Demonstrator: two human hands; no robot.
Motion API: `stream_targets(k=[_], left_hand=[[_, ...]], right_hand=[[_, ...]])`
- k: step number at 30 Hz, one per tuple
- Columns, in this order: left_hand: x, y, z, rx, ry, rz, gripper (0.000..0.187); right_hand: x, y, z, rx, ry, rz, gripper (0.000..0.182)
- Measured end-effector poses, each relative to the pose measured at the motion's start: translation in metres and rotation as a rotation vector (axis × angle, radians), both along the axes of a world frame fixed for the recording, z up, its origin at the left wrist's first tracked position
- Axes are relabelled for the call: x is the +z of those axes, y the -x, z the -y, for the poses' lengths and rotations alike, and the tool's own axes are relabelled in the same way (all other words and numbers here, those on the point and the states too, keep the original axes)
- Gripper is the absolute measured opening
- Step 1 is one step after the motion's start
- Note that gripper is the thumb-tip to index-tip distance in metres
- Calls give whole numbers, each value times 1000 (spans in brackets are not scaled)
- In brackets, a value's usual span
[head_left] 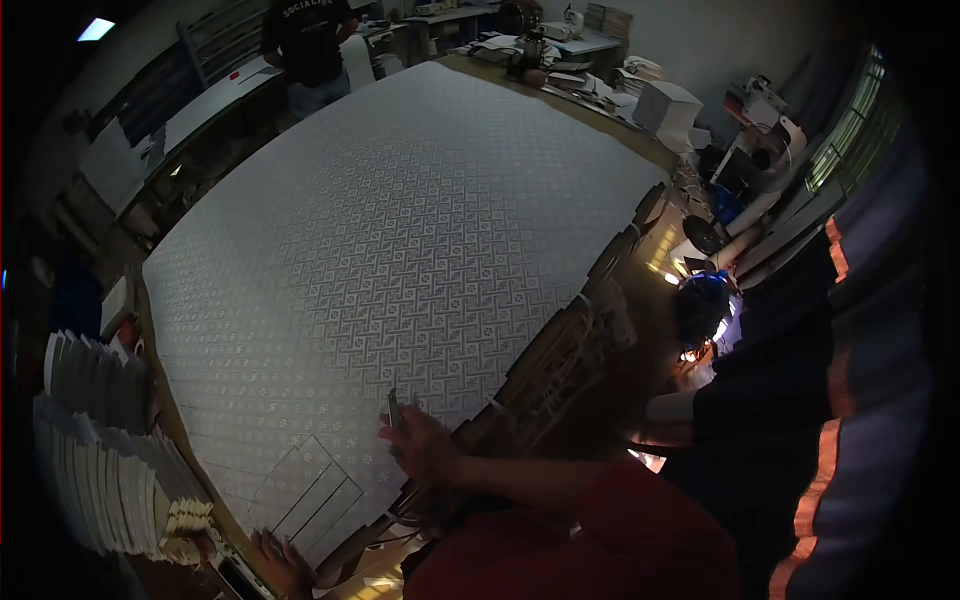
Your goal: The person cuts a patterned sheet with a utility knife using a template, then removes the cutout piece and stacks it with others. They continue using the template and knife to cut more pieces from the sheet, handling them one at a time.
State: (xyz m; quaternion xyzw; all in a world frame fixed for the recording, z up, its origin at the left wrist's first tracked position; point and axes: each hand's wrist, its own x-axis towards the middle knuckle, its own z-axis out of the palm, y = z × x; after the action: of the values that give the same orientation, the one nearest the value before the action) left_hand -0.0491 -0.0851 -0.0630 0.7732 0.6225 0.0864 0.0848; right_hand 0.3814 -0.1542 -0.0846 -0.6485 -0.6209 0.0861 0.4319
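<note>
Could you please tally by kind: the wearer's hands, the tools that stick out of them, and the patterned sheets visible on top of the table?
Hands: 2 (left hand, right hand)
Tool: 1, thin, in the right hand
Patterned sheet: 1; any layers under it cannot be counted
Total: 4

The top edge crops the far person (310,45), and the right fingers (402,437) partly hide a slim tool (392,403)
</note>
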Motion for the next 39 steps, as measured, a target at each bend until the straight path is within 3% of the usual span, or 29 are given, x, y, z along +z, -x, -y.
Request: stream_targets(k=[8, 10, 12, 13, 15, 16, 18, 27, 30, 35, 39], left_hand=[[-101, 84, -22, -186, -265, 149, 59], [-86, 64, -22, -181, -314, 175, 58], [-69, 52, -13, -133, -230, 359, 55], [-70, 52, -10, -92, -241, 323, 54], [-50, 39, -4, -32, -181, 639, 51], [-53, 42, -6, -46, -239, 612, 48], [-48, 41, -6, -12, -208, 677, 45], [-31, 37, -6, -70, -217, 558, 50], [-25, 34, -3, -128, -230, 461, 60], [-15, 37, 1, -233, -167, 329, 77], [-8, 47, 2, -298, -82, 257, 75]], right_hand=[[-10, 12, -2, -123, 6, 52, 48], [-23, 12, -5, -215, -90, 255, 47], [-15, 18, -3, -308, 40, 158, 52], [-24, 15, -5, -315, 33, 271, 58], [-13, 19, -6, -308, 97, 350, 59], [-18, 16, -7, -269, 8, 411, 57], [-19, 17, -6, -318, 141, 334, 54], [-13, 45, -10, -230, 137, 253, 45], [-14, 96, -12, -87, 29, 20, 42], [-2, 133, -1, 179, 20, 158, 46], [-3, 123, 16, 234, 71, 108, 50]])
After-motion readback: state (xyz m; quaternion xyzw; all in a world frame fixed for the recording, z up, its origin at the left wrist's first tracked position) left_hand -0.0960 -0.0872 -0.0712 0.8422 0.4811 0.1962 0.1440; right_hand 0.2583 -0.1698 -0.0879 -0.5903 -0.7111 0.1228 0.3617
